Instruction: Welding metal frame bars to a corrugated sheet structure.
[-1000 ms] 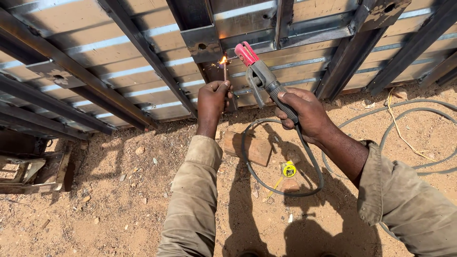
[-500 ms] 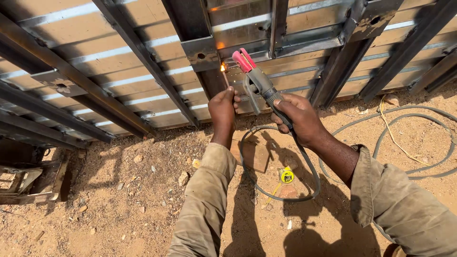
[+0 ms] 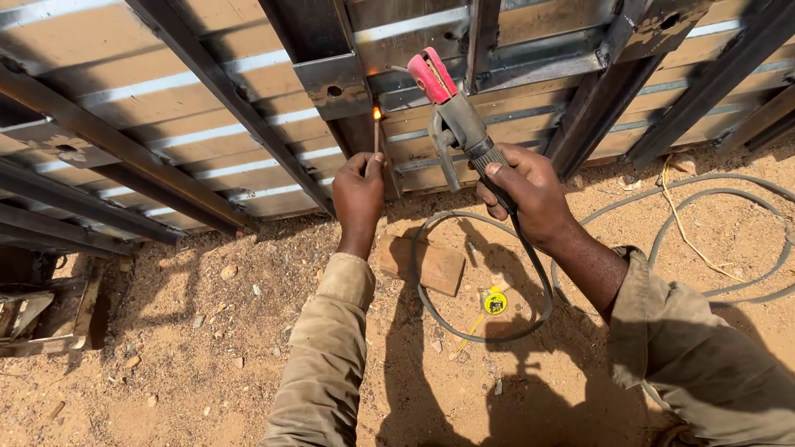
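Observation:
My left hand (image 3: 358,192) pinches a short welding rod stub (image 3: 376,132) upright, and its top end glows orange. My right hand (image 3: 530,192) grips the handle of an electrode holder (image 3: 451,112) with red jaws, held up and to the right of the stub, with a gap between them. No rod shows in the jaws. A black cable (image 3: 464,273) runs from the holder down in a loop onto the sand. Both hands are just in front of a dark steel frame (image 3: 331,79) backed with tan corrugated sheet.
A brick (image 3: 421,263) lies on the sandy ground under my hands, a yellow tape measure (image 3: 494,301) beside it. More cables (image 3: 704,215) curl at the right. A rusty metal piece (image 3: 41,314) sits at the left. Slanted steel bars (image 3: 199,157) cross the panel.
The camera has come closer to the panel. The stub and the holder were close together and have moved apart; the stub's tip still glows.

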